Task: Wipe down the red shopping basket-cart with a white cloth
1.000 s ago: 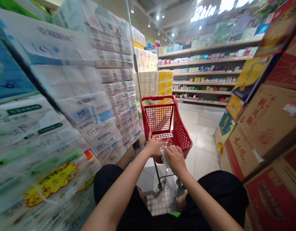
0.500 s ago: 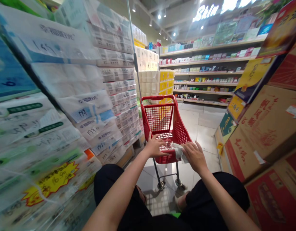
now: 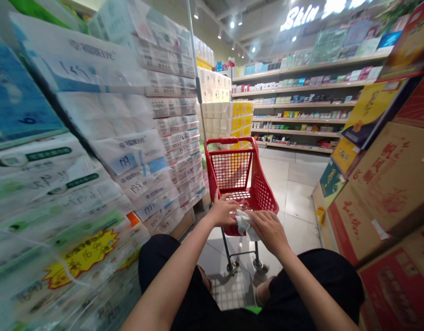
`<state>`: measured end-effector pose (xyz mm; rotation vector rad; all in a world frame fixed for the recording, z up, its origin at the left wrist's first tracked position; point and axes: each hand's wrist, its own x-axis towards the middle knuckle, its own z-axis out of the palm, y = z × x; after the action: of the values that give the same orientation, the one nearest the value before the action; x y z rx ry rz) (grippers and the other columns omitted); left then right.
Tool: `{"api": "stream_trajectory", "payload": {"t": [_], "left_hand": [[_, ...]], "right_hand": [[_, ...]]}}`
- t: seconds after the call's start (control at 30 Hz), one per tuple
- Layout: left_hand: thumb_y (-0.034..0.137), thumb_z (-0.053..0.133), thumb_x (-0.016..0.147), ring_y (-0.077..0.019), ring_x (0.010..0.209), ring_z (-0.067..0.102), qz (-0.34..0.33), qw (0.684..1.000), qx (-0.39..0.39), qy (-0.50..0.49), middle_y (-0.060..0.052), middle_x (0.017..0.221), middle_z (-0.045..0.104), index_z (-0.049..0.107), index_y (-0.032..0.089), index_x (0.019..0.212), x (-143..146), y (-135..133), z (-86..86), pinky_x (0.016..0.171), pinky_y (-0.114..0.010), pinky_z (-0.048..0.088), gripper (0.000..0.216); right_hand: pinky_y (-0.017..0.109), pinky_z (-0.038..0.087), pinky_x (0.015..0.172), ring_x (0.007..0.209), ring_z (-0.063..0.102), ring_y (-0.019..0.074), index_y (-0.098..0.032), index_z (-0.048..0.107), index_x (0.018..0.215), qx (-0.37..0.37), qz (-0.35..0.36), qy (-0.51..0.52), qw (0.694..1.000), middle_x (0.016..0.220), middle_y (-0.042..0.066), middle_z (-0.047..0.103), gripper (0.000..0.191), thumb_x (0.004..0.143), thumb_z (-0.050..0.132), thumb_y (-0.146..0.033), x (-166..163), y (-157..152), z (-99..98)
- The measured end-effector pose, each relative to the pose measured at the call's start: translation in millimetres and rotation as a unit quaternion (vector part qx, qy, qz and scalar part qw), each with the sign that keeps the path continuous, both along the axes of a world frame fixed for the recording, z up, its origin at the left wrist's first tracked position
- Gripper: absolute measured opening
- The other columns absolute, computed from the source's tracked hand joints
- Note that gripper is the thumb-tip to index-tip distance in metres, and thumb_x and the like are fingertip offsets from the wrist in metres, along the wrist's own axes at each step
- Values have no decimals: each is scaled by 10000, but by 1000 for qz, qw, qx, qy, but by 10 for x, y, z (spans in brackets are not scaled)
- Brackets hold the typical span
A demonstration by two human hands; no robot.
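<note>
Wiping seems under way, though how much is done or left I cannot tell: the right hand's (image 3: 269,230) grip is closed on the cloth (image 3: 244,223) at the cart's (image 3: 263,189) near rim, the left hand (image 3: 221,212) loosely spread beside it.

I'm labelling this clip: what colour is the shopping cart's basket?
The basket is red; the head view shows it best.

From here the red basket (image 3: 256,199) looks glossy plastic — its legs (image 3: 224,243) smooth metal, the wipe (image 3: 244,223) at six o'clock matt, papery.
</note>
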<state>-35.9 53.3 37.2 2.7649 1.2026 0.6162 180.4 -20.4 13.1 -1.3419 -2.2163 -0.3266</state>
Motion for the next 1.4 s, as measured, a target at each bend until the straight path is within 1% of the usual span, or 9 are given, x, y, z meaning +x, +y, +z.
{"api": "stream_trajectory", "payload": {"t": [0.17,0.3,0.47,0.63,0.8,0.97,1.1,1.23,1.4], "left_hand": [[603,708,690,-276,1302,379,-27,999,8,-24,29,1078,693,710,326,928,31,21,-27,1126,-572,-167,365],[637,693,692,-278,1305,374,-34,999,12,-29,23,1074,693,709,323,920,72,22,-34,1123,-571,-174,388],[661,714,649,-286,1332,348,-42,999,8,-6,7,1141,670,711,320,946,-34,51,9,1142,-554,-142,453],[634,733,649,-299,1366,316,-66,997,31,31,-12,1243,611,710,298,943,-354,139,72,1164,-538,-92,447],[524,671,784,-259,1382,312,-67,994,53,63,-19,1299,571,676,292,1038,-544,95,54,1190,-486,30,344],[348,632,807,-235,1143,541,-2,995,56,82,-63,1117,649,620,224,1090,-241,-135,-98,1146,-439,209,309],[266,630,755,-256,958,596,87,992,61,72,-95,986,651,613,172,970,104,-297,-206,937,-406,398,236],[282,632,764,-236,893,609,85,993,53,61,-63,969,655,603,201,952,172,-359,-208,781,-345,426,207],[407,627,825,-201,891,621,49,997,56,23,-20,984,676,607,256,1038,60,-348,-185,748,-293,416,261]], "right_hand": [[474,164,1109,1243,465,231,-318,552,1238,31,-64,0,997,1213,17,623,331,970,381,-409,449,52,-65],[485,118,1141,1264,456,224,-321,564,1209,35,-66,-5,997,1197,10,630,324,967,375,-423,569,79,-96],[447,154,1133,1076,548,205,-304,618,1058,14,-54,-6,998,1007,7,665,285,961,395,-453,446,96,0],[350,328,979,927,545,190,-261,631,904,-3,-30,10,999,884,23,653,290,965,405,-432,174,81,52],[331,324,942,868,544,183,-230,625,838,26,-40,41,998,814,30,654,304,981,388,-355,-136,42,65],[319,329,802,778,558,191,-209,625,874,34,-63,5,997,773,44,666,317,981,382,-382,-307,86,68],[316,316,729,713,568,185,-219,626,877,24,-60,-20,998,750,36,676,350,958,411,-483,-321,130,51],[329,331,858,808,580,177,-224,624,813,24,-24,-19,999,775,30,679,331,980,395,-395,-249,116,64],[396,227,1087,1098,534,196,-248,662,922,34,15,-6,999,966,22,697,277,977,409,-347,-16,117,91]]}}
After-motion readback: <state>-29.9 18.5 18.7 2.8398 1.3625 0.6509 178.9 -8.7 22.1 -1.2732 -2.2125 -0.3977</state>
